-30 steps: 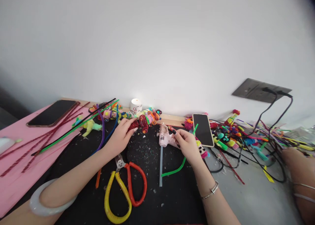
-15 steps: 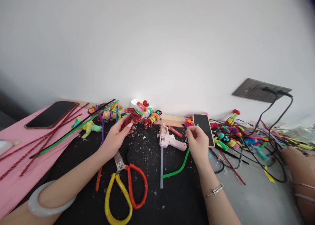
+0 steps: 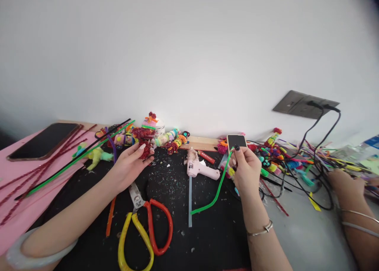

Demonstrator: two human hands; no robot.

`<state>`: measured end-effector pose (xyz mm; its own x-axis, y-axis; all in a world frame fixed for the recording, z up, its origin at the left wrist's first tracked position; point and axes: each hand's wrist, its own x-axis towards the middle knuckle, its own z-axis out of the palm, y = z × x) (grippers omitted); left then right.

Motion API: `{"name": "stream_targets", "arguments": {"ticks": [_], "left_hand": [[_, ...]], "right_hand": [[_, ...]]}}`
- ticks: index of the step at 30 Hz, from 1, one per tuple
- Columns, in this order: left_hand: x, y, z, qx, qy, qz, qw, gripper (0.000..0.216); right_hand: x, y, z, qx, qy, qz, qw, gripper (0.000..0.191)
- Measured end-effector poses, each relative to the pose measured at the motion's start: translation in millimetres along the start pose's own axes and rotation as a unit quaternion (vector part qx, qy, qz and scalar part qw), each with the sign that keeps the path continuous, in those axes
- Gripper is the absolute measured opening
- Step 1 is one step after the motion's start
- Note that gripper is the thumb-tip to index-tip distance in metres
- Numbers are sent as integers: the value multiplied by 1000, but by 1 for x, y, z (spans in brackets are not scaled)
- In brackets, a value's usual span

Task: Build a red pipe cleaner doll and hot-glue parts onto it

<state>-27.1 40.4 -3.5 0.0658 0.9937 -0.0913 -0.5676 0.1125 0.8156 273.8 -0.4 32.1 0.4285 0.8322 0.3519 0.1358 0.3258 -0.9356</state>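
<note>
My left hand is closed around the lower part of a red pipe-cleaner doll, which it keeps upright above the black mat. The doll has a pink face, a green collar and a red tuft on top. In my right hand, thumb and fingers pinch the upper end of a bent green pipe cleaner. Its lower end reaches to the clear glue stick of a pale pink glue gun. Scissors with one yellow and one red handle lie below my left hand.
Several dark red pipe cleaners and a phone lie on pink sheets at left. Another phone is behind my right hand. Cables hang from a wall socket over heaped pipe-cleaner pieces. Another person's hand is at right.
My left hand has moved left and turned the red doll from leaning to upright. My right hand has taken hold of the green pipe cleaner and lifted its end. The view has shifted slightly.
</note>
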Motion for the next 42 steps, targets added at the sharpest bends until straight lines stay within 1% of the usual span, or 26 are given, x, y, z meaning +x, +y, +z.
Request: {"name": "stream_targets", "arguments": {"ticks": [3, 5, 8, 10, 16, 19, 20, 22, 23, 24, 25, 26, 27, 29, 30, 31, 32, 33, 34, 35, 37, 39, 42], "left_hand": [[0, 1, 0, 2, -14, -11, 1000, 4], [-1, 0, -1, 3, -20, -18, 1000, 5], [-2, 0, -1, 16, -29, -23, 999, 7], [-3, 0, -1, 30, -39, -26, 998, 8], [-4, -2, -3, 55, -63, -29, 996, 6], [-4, -3, -4, 72, -71, -25, 995, 7], [-4, -3, -4, 73, -72, -25, 994, 8], [-5, -2, -4, 66, -70, -30, 995, 8], [-5, -2, -3, 58, -68, -34, 995, 9], [-5, -2, -3, 51, -66, -39, 996, 10], [-5, -2, -3, 46, -64, -43, 996, 11], [-5, -3, -3, 43, -65, -47, 996, 12], [-5, -3, -2, 43, -68, -49, 996, 13], [-6, -3, -2, 52, -76, -48, 995, 13], [-6, -3, -2, 57, -78, -49, 994, 13], [-7, -3, -2, 59, -79, -50, 994, 12], [-7, -3, -1, 58, -79, -53, 994, 12], [-7, -3, -1, 53, -77, -56, 994, 12], [-8, -3, 0, 47, -77, -59, 994, 13], [-8, -3, 0, 40, -77, -62, 994, 15], [-8, -3, 1, 33, -78, -64, 994, 16], [-8, -4, 1, 34, -80, -64, 994, 17], [-8, -5, 0, 41, -88, -59, 994, 19]], "right_hand": [[4, -2, -2, 83, -37, 62, 994, 19], [5, -4, -3, 106, -69, 94, 988, 21], [5, -8, -4, 114, -132, 123, 977, 23], [5, -11, -3, 110, -163, 142, 970, 29], [1, -21, -5, 133, -218, 180, 950, 53], [1, -21, -8, 127, -214, 173, 953, 55], [2, -21, -9, 126, -202, 164, 957, 54], [5, -18, -11, 99, -154, 133, 974, 48], [7, -17, -12, 62, -125, 111, 984, 41], [8, -15, -13, 7, -100, 86, 991, 30], [8, -14, -13, -61, -93, 62, 992, 17], [7, -13, -12, -136, -108, 41, 984, 10], [5, -11, -10, -209, -149, 22, 966, 19], [-3, -7, -4, -336, -256, -13, 906, 39], [-7, -4, 0, -382, -298, -31, 874, 44], [-11, -2, 4, -422, -323, -46, 846, 48], [-15, 1, 9, -453, -329, -53, 827, 49], [-18, 4, 12, -472, -333, -58, 814, 51], [-19, 6, 15, -478, -334, -61, 810, 52], [-20, 7, 17, -476, -330, -62, 813, 53], [-17, 7, 17, -445, -318, -53, 836, 53], [-13, 4, 14, -389, -302, -26, 870, 49], [-8, -2, 8, -271, -266, 17, 925, 43]]}}
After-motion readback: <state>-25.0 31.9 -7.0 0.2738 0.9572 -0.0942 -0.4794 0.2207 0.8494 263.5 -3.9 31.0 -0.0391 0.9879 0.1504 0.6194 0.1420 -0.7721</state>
